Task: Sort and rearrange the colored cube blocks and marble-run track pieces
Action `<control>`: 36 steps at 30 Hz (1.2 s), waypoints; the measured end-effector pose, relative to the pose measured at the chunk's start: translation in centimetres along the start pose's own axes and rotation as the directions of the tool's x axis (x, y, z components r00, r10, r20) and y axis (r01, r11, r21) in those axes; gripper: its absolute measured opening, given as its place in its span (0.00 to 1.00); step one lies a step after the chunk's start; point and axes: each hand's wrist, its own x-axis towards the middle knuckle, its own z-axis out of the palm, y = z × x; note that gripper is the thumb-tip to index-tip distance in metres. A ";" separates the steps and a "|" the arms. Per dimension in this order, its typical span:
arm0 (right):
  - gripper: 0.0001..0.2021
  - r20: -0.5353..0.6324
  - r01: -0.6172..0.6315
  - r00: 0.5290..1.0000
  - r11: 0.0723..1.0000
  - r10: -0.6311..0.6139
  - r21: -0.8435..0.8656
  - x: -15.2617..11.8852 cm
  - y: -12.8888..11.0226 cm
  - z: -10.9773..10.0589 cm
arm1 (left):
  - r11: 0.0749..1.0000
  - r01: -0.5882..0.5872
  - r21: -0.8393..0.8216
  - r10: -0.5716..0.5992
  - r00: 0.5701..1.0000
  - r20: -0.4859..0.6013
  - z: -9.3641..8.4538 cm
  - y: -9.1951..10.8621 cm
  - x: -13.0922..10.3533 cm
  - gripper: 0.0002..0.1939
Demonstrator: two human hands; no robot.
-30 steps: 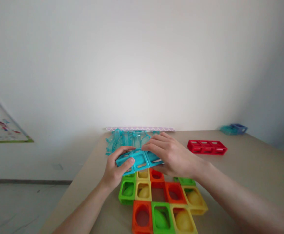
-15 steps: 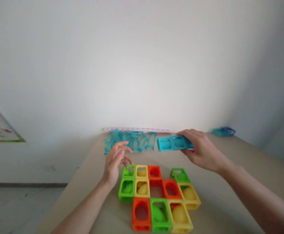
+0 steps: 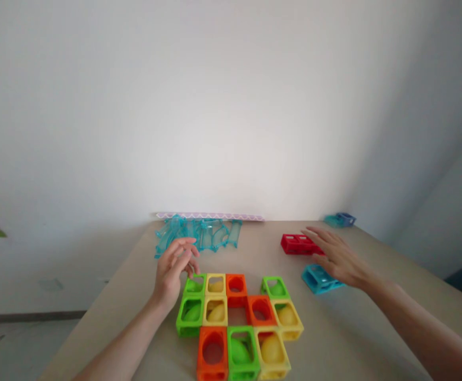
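Observation:
Green, yellow and orange hollow cube blocks [image 3: 215,338] form a joined cluster on the table in front of me. My left hand [image 3: 174,271] hovers at the cluster's far left corner, fingers loosely bent and apart, holding nothing. To the right, my right hand [image 3: 336,259] is over a blue block piece [image 3: 318,279] and a red block piece [image 3: 295,244], with its fingers stretched out. Both pieces rest on the table, partly hidden by that hand. Whether the fingers touch the red piece I cannot tell.
Clear teal track pieces [image 3: 210,234] lie at the back left, before a purple patterned strip [image 3: 210,216] along the wall. A dark blue block [image 3: 346,219] and a teal piece [image 3: 333,220] sit at the back right. The table's left edge drops to the floor.
My right hand has put the blue piece down on the table and let go, moving right and lower. The red piece now shows. The view has shifted slightly right.

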 end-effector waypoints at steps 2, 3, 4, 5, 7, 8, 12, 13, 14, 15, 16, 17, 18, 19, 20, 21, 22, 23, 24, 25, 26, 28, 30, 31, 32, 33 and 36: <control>0.29 0.059 -0.111 0.992 0.992 0.115 -0.053 1.6 -0.8 1.3 | 1.000 -0.007 0.010 0.008 1.000 -0.010 -0.2 -0.1 0.0 0.14; 0.29 0.117 -0.131 0.984 0.989 0.138 -0.066 2.2 -1.0 2.0 | 1.000 -0.009 0.015 0.009 1.000 -0.013 -0.3 -0.1 0.1 0.14; 0.30 0.145 -0.151 0.976 0.985 0.162 -0.080 2.6 -1.1 2.7 | 1.000 -0.010 0.020 0.010 1.000 -0.015 -0.4 -0.2 0.1 0.14; 0.30 0.164 -0.160 0.971 0.983 0.173 -0.085 2.8 -1.2 3.2 | 1.000 -0.010 0.024 0.010 1.000 -0.016 -0.4 -0.2 0.1 0.14; 0.30 0.171 -0.162 0.970 0.983 0.176 -0.090 2.6 -1.0 3.8 | 0.999 -0.010 0.030 0.011 1.000 -0.015 -0.5 -0.3 0.1 0.13; 0.30 0.167 -0.162 0.970 0.982 0.176 -0.092 2.2 -0.9 3.8 | 0.999 -0.011 0.032 0.011 1.000 -0.013 -0.5 -0.3 0.1 0.13; 0.29 0.161 -0.172 0.969 0.978 0.190 -0.119 0.1 -1.0 2.7 | 0.999 -0.002 0.040 0.002 1.000 -0.011 -0.5 -0.3 0.2 0.13; 0.29 0.164 -0.176 0.967 0.977 0.195 -0.124 -0.4 -1.1 2.4 | 0.999 0.001 0.041 -0.001 1.000 -0.013 -0.4 -0.3 0.2 0.13; 0.29 0.170 -0.181 0.965 0.975 0.201 -0.127 -0.9 -1.2 2.2 | 0.999 0.004 0.040 -0.003 1.000 -0.013 -0.4 -0.3 0.2 0.13; 0.29 0.175 -0.187 0.962 0.974 0.208 -0.128 -1.3 -1.2 2.0 | 0.999 0.005 0.038 -0.005 1.000 -0.013 -0.4 -0.3 0.2 0.13; 0.29 0.172 -0.197 0.961 0.972 0.218 -0.128 -1.7 -1.3 2.0 | 0.999 0.007 0.035 -0.006 1.000 -0.012 -0.4 -0.3 0.2 0.13; 0.29 0.155 -0.209 0.961 0.969 0.229 -0.131 -2.0 -1.2 2.0 | 0.999 0.009 0.034 -0.008 1.000 -0.012 -0.4 -0.4 0.2 0.14; 0.29 0.129 -0.217 0.963 0.966 0.235 -0.139 -2.4 -1.2 2.2 | 0.999 0.011 0.034 -0.011 1.000 -0.013 -0.4 -0.4 0.2 0.14; 0.28 0.096 -0.225 0.966 0.962 0.241 -0.154 -2.7 -1.0 2.3 | 0.999 0.013 0.034 -0.013 1.000 -0.013 -0.4 -0.4 0.2 0.14; 0.27 0.061 -0.231 0.968 0.957 0.244 -0.176 -3.0 -0.9 2.5 | 0.999 0.015 0.034 -0.015 1.000 -0.014 -0.4 -0.5 0.2 0.14; 0.27 0.033 -0.229 0.970 0.952 0.240 -0.201 -3.3 -0.8 2.7 | 0.999 0.016 0.034 -0.016 1.000 -0.015 -0.4 -0.5 0.2 0.14; 0.26 0.018 -0.220 0.973 0.949 0.230 -0.226 -3.5 -0.6 2.9 | 0.999 0.017 0.033 -0.016 1.000 -0.016 -0.4 -0.5 0.2 0.14; 0.25 0.014 -0.208 0.976 0.946 0.218 -0.248 -3.7 -0.6 3.0 | 0.999 0.016 0.031 -0.016 1.000 -0.017 -0.4 -0.5 0.2 0.14; 0.25 0.017 -0.195 0.978 0.944 0.207 -0.265 -3.8 -0.5 3.0 | 0.999 0.016 0.029 -0.015 1.000 -0.018 -0.4 -0.5 0.2 0.14; 0.24 0.022 -0.190 0.979 0.942 0.204 -0.276 -3.9 -0.6 3.0 | 0.999 0.016 0.028 -0.016 1.000 -0.019 -0.4 -0.5 0.2 0.14; 0.24 0.027 -0.191 0.978 0.940 0.206 -0.283 -3.9 -0.7 2.9 | 0.999 0.017 0.027 -0.016 1.000 -0.019 -0.3 -0.5 0.2 0.14; 0.24 0.027 -0.197 0.976 0.935 0.214 -0.293 -3.8 -0.9 2.7 | 0.999 0.019 0.026 -0.018 1.000 -0.018 -0.2 -0.4 0.2 0.14; 0.24 0.019 -0.192 0.978 0.933 0.207 -0.303 -3.7 -1.1 2.5 | 0.999 0.021 0.028 -0.020 1.000 -0.018 0.0 -0.4 0.2 0.14; 0.23 0.015 -0.186 0.980 0.933 0.200 -0.307 -3.6 -1.2 2.5 | 0.999 0.021 0.029 -0.021 1.000 -0.019 0.0 -0.3 0.2 0.14; 0.23 0.013 -0.183 0.980 0.933 0.196 -0.309 -3.5 -1.3 2.5 | 0.999 0.022 0.031 -0.021 1.000 -0.022 0.1 -0.3 0.2 0.14; 0.23 0.012 -0.186 0.980 0.933 0.199 -0.308 -3.3 -1.4 2.5 | 0.999 0.024 0.031 -0.023 0.999 -0.024 0.1 -0.4 0.2 0.15; 0.24 0.002 -0.207 0.976 0.931 0.218 -0.300 -2.9 -1.7 2.8 | 0.999 0.030 0.029 -0.029 0.999 -0.028 0.1 -0.5 0.2 0.15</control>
